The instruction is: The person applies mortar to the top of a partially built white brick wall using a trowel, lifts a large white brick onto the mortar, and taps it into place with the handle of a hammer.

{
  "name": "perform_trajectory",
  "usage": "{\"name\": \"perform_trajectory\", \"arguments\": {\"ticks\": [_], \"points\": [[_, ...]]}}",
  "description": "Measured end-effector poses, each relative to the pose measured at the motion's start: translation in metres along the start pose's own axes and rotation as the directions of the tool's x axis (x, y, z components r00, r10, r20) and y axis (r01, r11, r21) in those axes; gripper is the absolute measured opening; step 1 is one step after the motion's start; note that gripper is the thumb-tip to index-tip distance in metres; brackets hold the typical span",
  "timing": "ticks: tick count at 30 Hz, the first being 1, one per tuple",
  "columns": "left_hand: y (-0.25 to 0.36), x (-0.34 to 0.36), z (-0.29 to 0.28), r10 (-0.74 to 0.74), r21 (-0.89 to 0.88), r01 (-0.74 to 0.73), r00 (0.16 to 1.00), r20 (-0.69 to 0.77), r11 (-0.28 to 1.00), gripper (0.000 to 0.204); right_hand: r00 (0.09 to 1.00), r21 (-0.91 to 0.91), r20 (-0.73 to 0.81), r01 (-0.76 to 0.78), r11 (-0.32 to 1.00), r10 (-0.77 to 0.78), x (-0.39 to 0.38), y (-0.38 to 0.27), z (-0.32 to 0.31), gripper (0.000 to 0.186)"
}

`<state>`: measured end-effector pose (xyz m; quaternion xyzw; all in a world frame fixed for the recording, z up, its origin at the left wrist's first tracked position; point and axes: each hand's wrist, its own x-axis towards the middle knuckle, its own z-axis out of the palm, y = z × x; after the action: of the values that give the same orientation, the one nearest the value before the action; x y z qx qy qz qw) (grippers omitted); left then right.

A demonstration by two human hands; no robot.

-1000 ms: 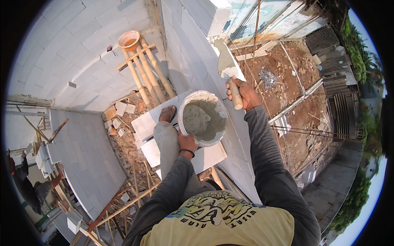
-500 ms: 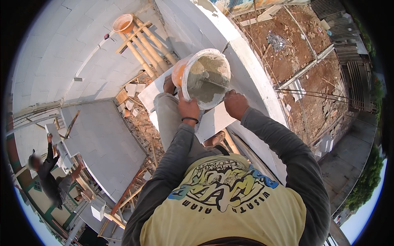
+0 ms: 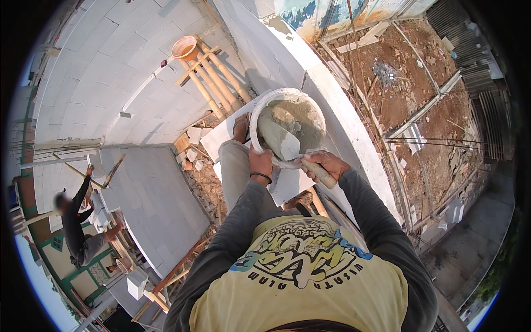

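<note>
My left hand point(image 3: 261, 161) is closed on the near left rim of a plastic bucket point(image 3: 254, 128) smeared with dried mortar. Wet grey mortar point(image 3: 311, 126) covers the bucket's inside. In my closed right hand point(image 3: 330, 162) is the wooden handle of a trowel point(image 3: 279, 137). Its broad, mortar-coated blade lies flat side up inside the bucket, above the mortar. The bucket is tilted toward me, over a pale board point(image 3: 287, 185) by my legs.
A light block wall point(image 3: 354, 138) runs along my right, with a dirt yard point(image 3: 420, 72) beyond. Bamboo poles point(image 3: 213, 83) hold an orange basin point(image 3: 185, 48) at the far left. Rubble point(image 3: 202, 177) lies below. Another person point(image 3: 74, 227) handles blocks on the left.
The trowel has turned: its blade, earlier thin and edge-on in the mortar, now shows its broad face. My right wrist has rolled, bringing the handle into view. My left hand keeps the rim.
</note>
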<state>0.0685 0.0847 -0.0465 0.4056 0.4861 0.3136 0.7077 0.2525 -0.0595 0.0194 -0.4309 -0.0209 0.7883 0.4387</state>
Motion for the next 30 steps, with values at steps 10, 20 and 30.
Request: {"name": "perform_trajectory", "arguments": {"ticks": [10, 20, 30], "points": [[-0.011, 0.074, 0.001, -0.146, -0.201, 0.114, 0.977, -0.154, 0.973, 0.044, 0.783, -0.349, -0.332, 0.416, 0.840, -0.525, 0.046, -0.175, 0.054, 0.033], [-0.020, 0.121, -0.014, -0.104, -0.184, 0.076, 0.983, -0.150, 0.980, 0.051, 0.380, -0.923, -0.085, -0.379, -0.071, -0.921, 0.174, -0.305, 0.009, 0.026], [-0.007, 0.146, -0.007, -0.114, -0.203, 0.085, 0.984, -0.134, 0.975, 0.058, 0.461, -0.837, -0.439, 0.101, 0.537, -0.771, 0.156, -0.276, 0.013, 0.031]]}}
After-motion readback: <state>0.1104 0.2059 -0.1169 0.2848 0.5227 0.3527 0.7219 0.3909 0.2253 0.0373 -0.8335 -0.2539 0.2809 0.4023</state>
